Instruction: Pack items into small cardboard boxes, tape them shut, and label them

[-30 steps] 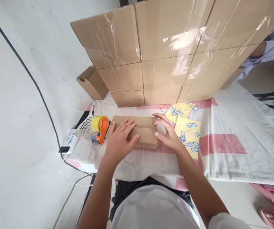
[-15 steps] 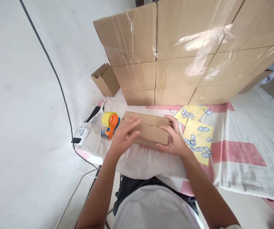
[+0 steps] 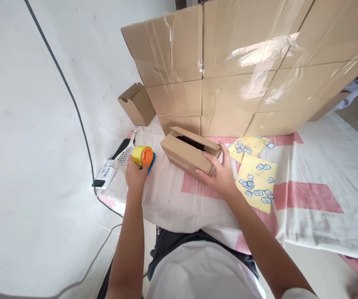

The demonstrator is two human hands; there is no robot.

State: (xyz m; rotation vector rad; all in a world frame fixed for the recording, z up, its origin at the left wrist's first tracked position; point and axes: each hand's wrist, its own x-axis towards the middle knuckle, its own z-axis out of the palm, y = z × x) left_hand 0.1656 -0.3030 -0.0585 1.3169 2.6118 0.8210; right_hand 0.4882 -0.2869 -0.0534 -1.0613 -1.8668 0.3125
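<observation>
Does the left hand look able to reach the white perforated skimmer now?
Probably yes: the skimmer lies beside the left hand, handle uncovered, though that hand grasps the tape dispenser.

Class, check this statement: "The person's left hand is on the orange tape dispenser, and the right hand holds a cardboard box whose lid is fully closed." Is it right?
Not quite: the lid is partly raised, with a dark gap beneath it, as the head view shows. The left hand is on the orange tape dispenser, and the right hand holds the cardboard box.
</observation>
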